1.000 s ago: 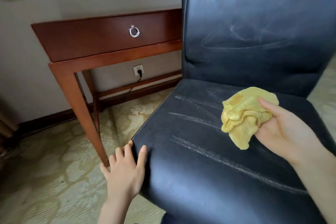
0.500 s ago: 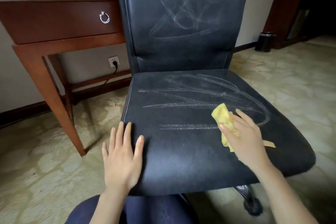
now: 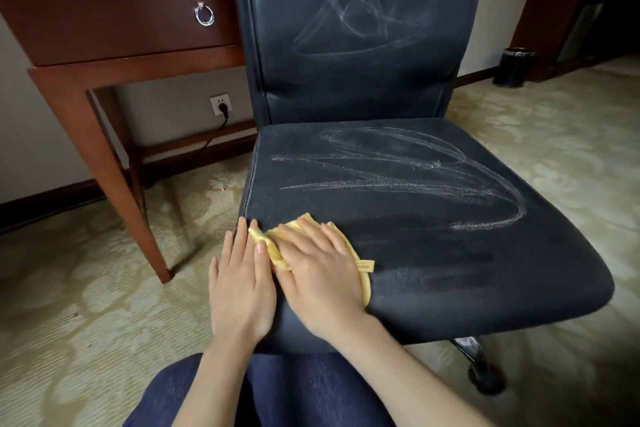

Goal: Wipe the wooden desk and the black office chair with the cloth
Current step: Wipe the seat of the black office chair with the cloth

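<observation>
Pressed cloth flat on front left of chair seat under right hand, fingers straight. Rested left hand open on seat's left edge, thumb touching cloth. Stood chair just beside counter

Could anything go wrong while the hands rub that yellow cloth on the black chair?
1. The chair stands on a caster, so a hard push from the right hand might roll it away, though the left hand rests on the seat.
2. The cloth sits bunched at the seat's near left edge and could slip off.
3. White streaks across seat and backrest might just smear.
</observation>
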The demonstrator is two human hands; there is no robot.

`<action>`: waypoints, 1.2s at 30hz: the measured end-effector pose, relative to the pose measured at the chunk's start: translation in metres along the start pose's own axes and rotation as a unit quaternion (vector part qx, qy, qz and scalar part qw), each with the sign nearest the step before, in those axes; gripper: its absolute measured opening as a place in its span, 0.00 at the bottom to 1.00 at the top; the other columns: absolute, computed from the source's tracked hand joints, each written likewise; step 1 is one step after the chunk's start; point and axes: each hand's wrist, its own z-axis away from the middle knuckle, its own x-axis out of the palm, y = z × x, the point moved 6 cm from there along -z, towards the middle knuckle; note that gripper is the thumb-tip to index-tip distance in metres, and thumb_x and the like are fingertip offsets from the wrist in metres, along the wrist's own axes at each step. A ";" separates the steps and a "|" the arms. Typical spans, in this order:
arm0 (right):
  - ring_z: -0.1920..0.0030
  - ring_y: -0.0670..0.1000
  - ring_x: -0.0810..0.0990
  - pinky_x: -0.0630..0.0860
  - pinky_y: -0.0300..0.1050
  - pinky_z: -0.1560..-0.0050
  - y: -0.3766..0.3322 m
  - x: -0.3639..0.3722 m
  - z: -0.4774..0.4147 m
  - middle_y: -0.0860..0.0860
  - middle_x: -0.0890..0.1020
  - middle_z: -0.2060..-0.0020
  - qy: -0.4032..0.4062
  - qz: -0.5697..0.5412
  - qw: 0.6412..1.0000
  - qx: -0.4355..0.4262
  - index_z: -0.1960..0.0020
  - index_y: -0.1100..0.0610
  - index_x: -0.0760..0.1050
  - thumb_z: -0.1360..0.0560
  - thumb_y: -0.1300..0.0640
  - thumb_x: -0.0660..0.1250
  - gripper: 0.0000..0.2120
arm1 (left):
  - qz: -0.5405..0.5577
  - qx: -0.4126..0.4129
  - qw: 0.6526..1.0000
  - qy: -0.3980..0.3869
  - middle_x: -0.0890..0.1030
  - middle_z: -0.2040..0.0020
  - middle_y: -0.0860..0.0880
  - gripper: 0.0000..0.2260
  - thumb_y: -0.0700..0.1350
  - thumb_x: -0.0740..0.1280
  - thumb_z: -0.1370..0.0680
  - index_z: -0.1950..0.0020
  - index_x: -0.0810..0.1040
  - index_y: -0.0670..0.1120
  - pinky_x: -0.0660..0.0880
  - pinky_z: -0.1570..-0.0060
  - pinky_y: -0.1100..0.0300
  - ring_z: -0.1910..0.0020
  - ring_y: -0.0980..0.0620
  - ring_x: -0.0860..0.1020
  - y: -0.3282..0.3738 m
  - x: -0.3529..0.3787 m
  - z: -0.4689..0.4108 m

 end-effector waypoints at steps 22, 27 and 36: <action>0.56 0.57 0.74 0.66 0.52 0.49 0.271 -0.092 0.025 0.47 0.73 0.65 -0.045 0.133 0.931 0.337 0.67 0.52 0.66 0.18 0.47 0.49 0.21 | -0.062 0.004 0.998 0.008 0.55 0.22 0.52 0.35 0.61 0.35 0.26 0.23 0.58 0.51 0.52 0.28 0.46 0.23 0.51 0.52 0.002 0.000 0.004; 0.44 0.60 0.75 0.66 0.55 0.42 0.263 -0.065 -0.025 0.53 0.80 0.48 -0.103 0.146 0.930 0.323 0.52 0.52 0.75 0.19 0.44 0.47 0.20 | -0.063 0.011 0.998 0.012 0.56 0.22 0.52 0.35 0.60 0.36 0.26 0.23 0.58 0.50 0.54 0.27 0.47 0.23 0.51 0.52 0.004 0.000 0.004; 0.42 0.55 0.74 0.69 0.57 0.42 0.108 -0.001 -0.062 0.45 0.79 0.44 -0.166 0.090 0.981 0.040 0.29 0.40 0.61 0.19 0.51 0.49 0.20 | -0.059 0.009 0.998 0.022 0.56 0.22 0.53 0.30 0.61 0.35 0.21 0.23 0.58 0.52 0.55 0.28 0.48 0.23 0.52 0.53 -0.001 0.003 0.003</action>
